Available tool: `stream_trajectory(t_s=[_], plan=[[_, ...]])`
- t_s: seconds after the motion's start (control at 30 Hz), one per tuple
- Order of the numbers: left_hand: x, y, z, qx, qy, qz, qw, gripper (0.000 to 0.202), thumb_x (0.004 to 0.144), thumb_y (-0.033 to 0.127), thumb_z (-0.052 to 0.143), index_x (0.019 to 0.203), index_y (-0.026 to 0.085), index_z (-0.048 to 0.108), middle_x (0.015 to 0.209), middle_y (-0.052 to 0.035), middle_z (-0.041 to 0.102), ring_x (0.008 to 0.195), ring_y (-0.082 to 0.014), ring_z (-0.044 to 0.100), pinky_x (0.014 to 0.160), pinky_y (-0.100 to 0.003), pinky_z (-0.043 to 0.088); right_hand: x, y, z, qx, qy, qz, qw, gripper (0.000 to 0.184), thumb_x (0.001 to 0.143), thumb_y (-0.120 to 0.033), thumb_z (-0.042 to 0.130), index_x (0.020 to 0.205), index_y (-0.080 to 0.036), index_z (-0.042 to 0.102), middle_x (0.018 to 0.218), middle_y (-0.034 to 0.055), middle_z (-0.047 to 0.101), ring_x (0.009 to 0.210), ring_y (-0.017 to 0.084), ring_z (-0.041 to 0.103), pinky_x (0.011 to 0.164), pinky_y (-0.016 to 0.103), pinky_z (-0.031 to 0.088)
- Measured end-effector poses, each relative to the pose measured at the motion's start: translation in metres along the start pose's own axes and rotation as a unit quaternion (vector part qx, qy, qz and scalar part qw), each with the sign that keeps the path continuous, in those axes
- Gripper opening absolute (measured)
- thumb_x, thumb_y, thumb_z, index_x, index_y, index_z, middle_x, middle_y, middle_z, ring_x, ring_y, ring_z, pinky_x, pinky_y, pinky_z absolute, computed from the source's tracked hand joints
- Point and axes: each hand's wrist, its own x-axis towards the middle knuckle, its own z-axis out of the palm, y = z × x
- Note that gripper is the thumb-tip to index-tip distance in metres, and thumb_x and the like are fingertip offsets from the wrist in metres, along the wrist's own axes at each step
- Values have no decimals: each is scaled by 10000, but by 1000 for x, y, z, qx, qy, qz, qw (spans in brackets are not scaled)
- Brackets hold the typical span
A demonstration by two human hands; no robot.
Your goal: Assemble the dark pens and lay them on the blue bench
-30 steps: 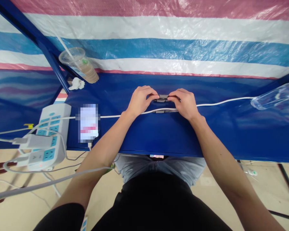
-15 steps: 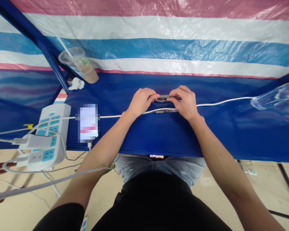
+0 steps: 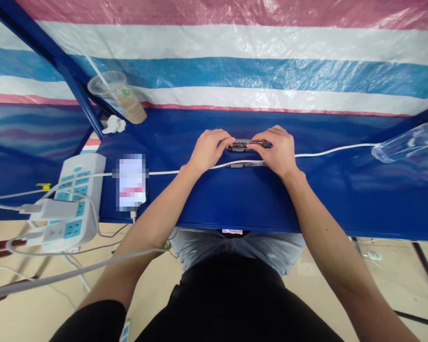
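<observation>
My left hand pinches the left end of some dark grey and black pens, which lie side by side just above the tabletop. The thumb and fingers of my right hand close on their right part, where a thin black barrel shows between the fingers. How many pens are in the bundle, I cannot tell. Another pen, dark with a greyish end, lies on the blue table nearer to me, along the white cable. My right hand covers its right end.
A phone on a charging cable and a white power strip with plugged-in chargers are at the left. Behind them stand a plastic drink cup with a straw and a crumpled tissue. A clear bottle lies at the right.
My right hand has shifted slightly to the right, showing more of the thin barrel and of the pen on the table. My left hand has barely moved.
</observation>
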Motion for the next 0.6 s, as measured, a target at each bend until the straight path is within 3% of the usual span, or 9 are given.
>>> stream_trajectory(t_s=[0.1, 0.2, 0.37, 0.47, 0.6], plan=[[0, -1, 0, 2, 30, -12, 999, 458, 1120, 487, 483, 871, 202, 739, 864, -47, 772, 813, -200, 705, 813, -344, 500, 2, 1, -3, 51, 25, 53, 997, 292, 849, -524, 868, 883, -247, 784, 797, 30, 754, 788, 244, 672, 834, 428, 539], [0, 0, 0, -3, 53, -22, 998, 488, 1124, 523, 461, 872, 204, 731, 872, -49, 771, 812, -195, 706, 818, -339, 507, 5, -1, -6, 176, 36, 122, 976, 393, 853, -631, 827, 881, -242, 782, 779, 22, 737, 727, 213, 667, 736, 379, 546], [-1, 3, -3, -22, 100, -41, 994, 504, 1130, 524, 445, 854, 203, 717, 872, -51, 764, 817, -183, 708, 844, -323, 526, 10, -4, -11, 345, 5, 197, 918, 661, 922, -881, 544, 942, -260, 771, 730, 32, 680, 621, 178, 616, 614, 352, 526], [-1, 4, -4, -35, 105, -35, 993, 487, 1129, 511, 459, 860, 199, 720, 871, -52, 763, 823, -179, 711, 841, -316, 532, 12, -1, -14, 381, -22, 213, 899, 802, 919, -960, 364, 1006, -273, 771, 644, 28, 613, 560, 184, 576, 555, 365, 502], [-2, 5, -2, -37, 81, -33, 995, 502, 1132, 524, 437, 874, 198, 719, 892, -59, 769, 853, -189, 722, 851, -326, 537, 14, -1, -18, 401, -66, 213, 889, 834, 901, -986, 320, 995, -279, 752, 593, 10, 527, 560, 196, 555, 557, 378, 494]])
